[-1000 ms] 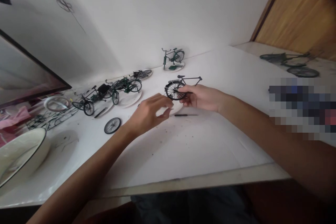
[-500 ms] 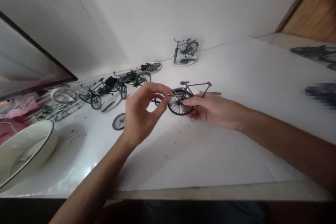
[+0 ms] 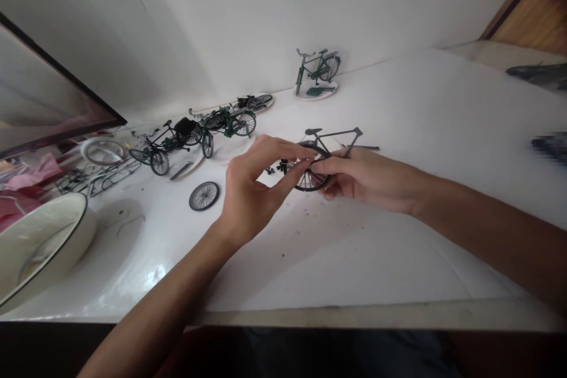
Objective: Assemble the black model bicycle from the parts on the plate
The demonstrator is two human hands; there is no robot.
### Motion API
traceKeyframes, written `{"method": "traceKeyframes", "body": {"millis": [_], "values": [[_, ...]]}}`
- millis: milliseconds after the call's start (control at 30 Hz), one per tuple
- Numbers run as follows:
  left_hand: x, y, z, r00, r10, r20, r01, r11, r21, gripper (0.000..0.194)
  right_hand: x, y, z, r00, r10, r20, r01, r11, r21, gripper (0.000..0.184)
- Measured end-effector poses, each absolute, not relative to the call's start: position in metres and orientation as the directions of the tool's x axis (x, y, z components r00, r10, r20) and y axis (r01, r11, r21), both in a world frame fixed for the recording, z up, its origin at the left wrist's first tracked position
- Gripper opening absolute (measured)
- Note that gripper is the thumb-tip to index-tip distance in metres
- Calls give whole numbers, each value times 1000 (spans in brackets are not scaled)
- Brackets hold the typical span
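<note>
A small black model bicycle (image 3: 330,140) with one rear wheel, saddle and bare frame is held upright above the white table (image 3: 398,130). My right hand (image 3: 363,180) grips it at the wheel from the right. My left hand (image 3: 259,189) is raised in front of that wheel, thumb and forefinger pinched at the wheel's hub. What the pinch holds is too small to make out. A loose black wheel (image 3: 204,195) lies flat on the table to the left of my left hand.
Several green and black model bicycles (image 3: 195,133) stand or lie at the back left, one green model bicycle (image 3: 318,68) on a white plate by the wall. A white bowl (image 3: 39,242) sits at the left edge. A dark-framed screen (image 3: 48,100) leans at far left.
My left hand rose from the table to the wheel and now pinches at its hub. The right hand kept its grip on the bicycle. The camera shifted slightly.
</note>
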State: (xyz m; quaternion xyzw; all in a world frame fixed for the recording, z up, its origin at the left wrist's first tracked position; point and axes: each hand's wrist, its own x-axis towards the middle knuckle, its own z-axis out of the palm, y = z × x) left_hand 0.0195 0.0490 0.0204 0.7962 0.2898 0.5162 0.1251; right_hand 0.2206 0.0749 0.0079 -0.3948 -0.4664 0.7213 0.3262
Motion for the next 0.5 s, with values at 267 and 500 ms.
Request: {"method": "traceKeyframes", "body": {"millis": [267, 500], "values": [[20, 50, 20, 326, 592, 737, 346, -800, 490, 15, 224, 77, 6, -508, 833, -217, -92, -304, -948, 10], [19, 49, 21, 328, 618, 715, 361, -781, 509, 13, 223, 74, 9, -508, 832, -224, -90, -310, -946, 11]]}}
